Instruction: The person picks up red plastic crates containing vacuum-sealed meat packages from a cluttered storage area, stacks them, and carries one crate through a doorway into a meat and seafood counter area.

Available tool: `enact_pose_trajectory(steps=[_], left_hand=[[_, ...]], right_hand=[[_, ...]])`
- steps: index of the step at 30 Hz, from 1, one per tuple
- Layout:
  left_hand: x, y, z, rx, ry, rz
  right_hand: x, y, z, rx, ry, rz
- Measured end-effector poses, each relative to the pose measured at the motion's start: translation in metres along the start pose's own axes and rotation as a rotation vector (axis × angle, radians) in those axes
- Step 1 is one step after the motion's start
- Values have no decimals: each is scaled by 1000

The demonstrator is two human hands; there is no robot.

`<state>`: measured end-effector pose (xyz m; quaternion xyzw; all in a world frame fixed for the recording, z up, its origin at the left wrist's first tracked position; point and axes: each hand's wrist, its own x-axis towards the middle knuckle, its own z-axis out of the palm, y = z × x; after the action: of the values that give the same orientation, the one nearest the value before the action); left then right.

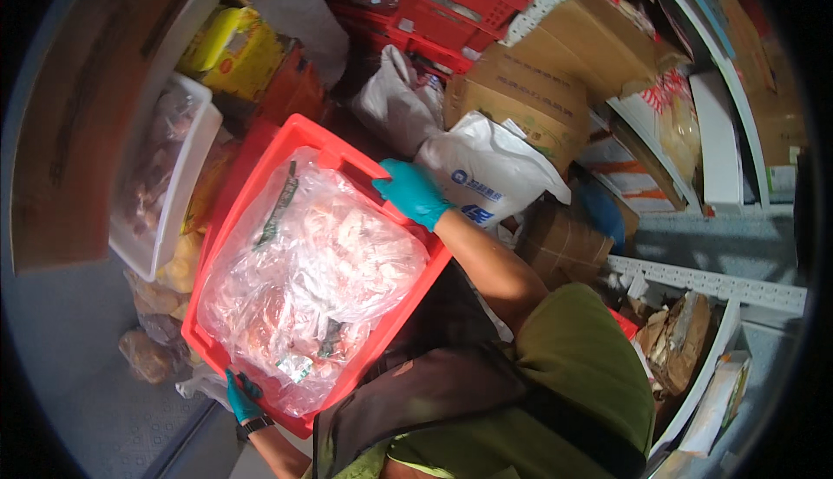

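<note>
A red plastic crate [201,316] is tilted in front of me, held between both hands. My right hand [415,193], in a teal glove, grips the rim by the handle slot at its upper right. My left hand [243,395], gloved alike and with a dark band on the wrist, closes on the rim at the lower left; part of its fingers is hidden. Inside the crate lies a large clear plastic bag [304,284] of pale pink pieces that look like raw meat. Whether anything bears the crate from below is hidden.
To the left, a white tub [204,132] holds bagged pieces, with a yellow box [230,52] behind it. White sacks [486,167] and cardboard boxes [512,88] crowd the far side. Red crates [451,19] are stacked beyond. Metal shelving [707,284] with boxes lines the right.
</note>
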<state>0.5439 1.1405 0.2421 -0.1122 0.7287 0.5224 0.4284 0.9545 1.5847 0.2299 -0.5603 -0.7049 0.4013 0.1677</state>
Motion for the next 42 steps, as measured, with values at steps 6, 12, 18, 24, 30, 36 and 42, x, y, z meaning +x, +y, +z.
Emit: enact_pose_trajectory(steps=[6,12,18,24,30,36,42], left_hand=[[-5,-4,3,53,126,30],[-20,-5,3,33,44,100],[-27,-7,7,118,146,57],[-6,-26,-1,37,128,91],[80,-47,17,-75,-166,272],[75,-1,23,-62,-391,578],[10,38,6,-94,-423,787]], right_hand=[[2,25,18,147,61,-26],[4,15,10,168,-1,-9],[-16,-7,-24,81,71,-35],[-68,-14,-24,30,195,-98],[-108,14,-3,167,519,-233],[-168,27,0,607,553,-322],[-182,1,-42,470,580,-438]])
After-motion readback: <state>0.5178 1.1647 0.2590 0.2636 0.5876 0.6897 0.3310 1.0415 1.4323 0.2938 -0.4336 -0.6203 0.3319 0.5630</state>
